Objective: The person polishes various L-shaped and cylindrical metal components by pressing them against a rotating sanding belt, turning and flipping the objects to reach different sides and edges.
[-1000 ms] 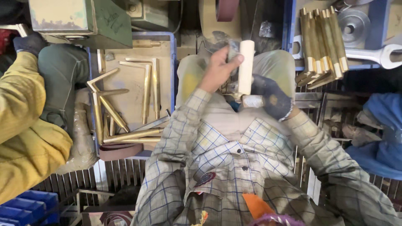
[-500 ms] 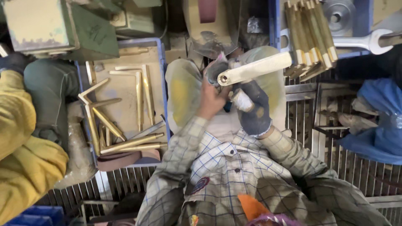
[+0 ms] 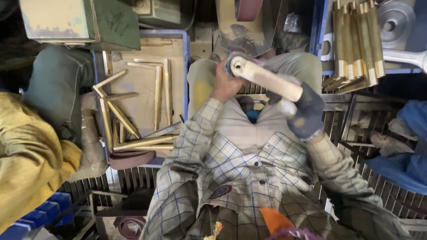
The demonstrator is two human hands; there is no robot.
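View: looking straight down from the head over a checked shirt and a cluttered metal workshop bench
Held piece: a pale cream metal tube (image 3: pixel 267 79), cylindrical and matt, lying tilted from 10 o'clock down to 4 o'clock just above centre, its open round end facing up at the left
Left hand: the bare left hand (image 3: pixel 226 83) is curled around the tube's open end, fingers closed on it from the 9 o'clock side
Right hand: the right hand (image 3: pixel 304 111), in a dark worn fabric glove with a pale patch, is wrapped around the tube's lower end at 4 o'clock; fingers folded tight
Blue tray: a shallow blue plastic tray (image 3: pixel 186 66) at 10 o'clock holds brass L-shaped rods (image 3: pixel 133 120), slim and dull gold, some lying straight, some fanned in a loose heap towards its lower edge
Upper right crate: at 1 o'clock a second blue crate (image 3: pixel 316 26) carries a tight bundle of straight brass bars (image 3: pixel 358 40) with bright cut ends
Silver parts: beside the bars, a shiny round metal disc (image 3: pixel 396 20) and a smooth silver handle (image 3: pixel 407 58)
Machine: at 12 o'clock, a sanding belt (image 3: pixel 248 8), reddish brown and rough, over a dusty guard
Green box: a chipped green metal box (image 3: pixel 80 20) at 11 o'clock
Neighbour: a yellow sleeve (image 3: pixel 31 155) of another person at 8 o'clock
Floor: grey metal grating (image 3: pixel 356 120) at 3 o'clock
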